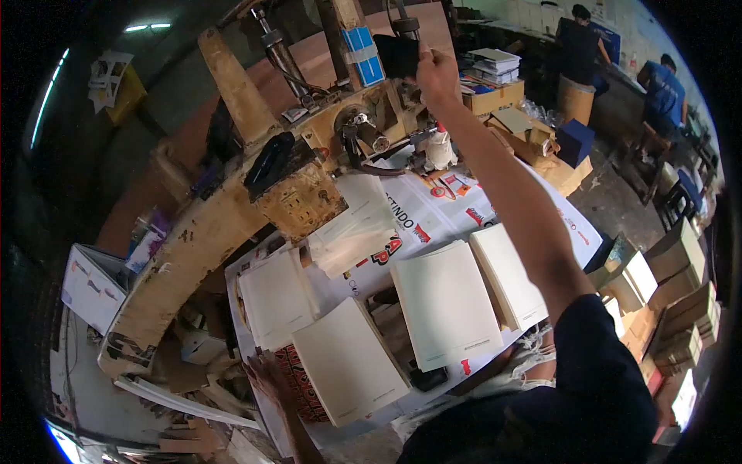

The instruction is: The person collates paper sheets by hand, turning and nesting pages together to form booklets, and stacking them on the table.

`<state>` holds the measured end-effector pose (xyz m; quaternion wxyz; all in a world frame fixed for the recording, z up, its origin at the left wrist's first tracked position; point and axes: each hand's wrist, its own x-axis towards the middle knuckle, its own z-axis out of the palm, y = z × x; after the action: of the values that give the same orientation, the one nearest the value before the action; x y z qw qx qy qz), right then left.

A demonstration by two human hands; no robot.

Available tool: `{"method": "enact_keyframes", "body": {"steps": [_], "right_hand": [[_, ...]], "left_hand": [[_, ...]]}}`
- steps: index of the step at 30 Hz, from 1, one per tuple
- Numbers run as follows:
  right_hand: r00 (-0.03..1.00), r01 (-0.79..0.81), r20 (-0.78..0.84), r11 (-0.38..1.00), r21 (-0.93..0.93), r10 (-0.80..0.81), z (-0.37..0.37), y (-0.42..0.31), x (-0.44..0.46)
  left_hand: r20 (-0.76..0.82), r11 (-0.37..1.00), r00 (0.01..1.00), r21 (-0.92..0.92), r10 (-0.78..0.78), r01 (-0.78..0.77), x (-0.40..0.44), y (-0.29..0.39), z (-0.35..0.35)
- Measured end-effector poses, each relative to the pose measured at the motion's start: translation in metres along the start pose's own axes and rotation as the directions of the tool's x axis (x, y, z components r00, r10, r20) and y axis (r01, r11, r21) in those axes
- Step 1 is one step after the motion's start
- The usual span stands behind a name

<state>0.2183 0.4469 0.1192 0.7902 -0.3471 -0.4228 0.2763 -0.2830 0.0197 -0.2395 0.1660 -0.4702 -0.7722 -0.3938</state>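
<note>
The left hand [267,377], open with fingers spread, lies low beside a paper stack [352,362], probably to steady the body over the worktable [259,394]. Further stacks stand beyond and to its right, apparently separated to keep their edges distinct. The right hand [439,80], raised, curls beside a black object [396,56] at the machine [267,127]; whether it grasps this, perhaps for support, cannot be told.

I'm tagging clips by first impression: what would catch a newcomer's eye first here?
Probably the big, worn, cream-painted metal machine curving across the left and top centre. Next, the thick cream-white paper stacks on the printed white table covering in the middle, and the person's bare right hand raised at upper centre, near a bright blue rectangular box on the machine.
</note>
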Motion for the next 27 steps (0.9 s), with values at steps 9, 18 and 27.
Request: {"method": "enact_keyframes", "body": {"steps": [9, 18, 27], "right_hand": [[0.990, -0.139, 0.072, 0.878, 0.458, 0.119, -0.085, 0.010, -0.026], [0.973, -0.210, 0.197, 0.803, 0.558, 0.117, -0.100, 0.026, -0.034], [0.963, -0.222, 0.252, 0.807, 0.548, 0.094, -0.108, 0.044, -0.022]], "left_hand": [[0.161, 0.921, 0.975, 0.381, -0.154, 0.082, 0.012, 0.052, -0.025], [0.206, 0.883, 0.977, 0.467, -0.064, -0.041, 0.011, 0.034, -0.020], [0.150, 0.860, 0.987, 0.493, 0.066, -0.132, 0.013, 0.036, -0.020]]}}
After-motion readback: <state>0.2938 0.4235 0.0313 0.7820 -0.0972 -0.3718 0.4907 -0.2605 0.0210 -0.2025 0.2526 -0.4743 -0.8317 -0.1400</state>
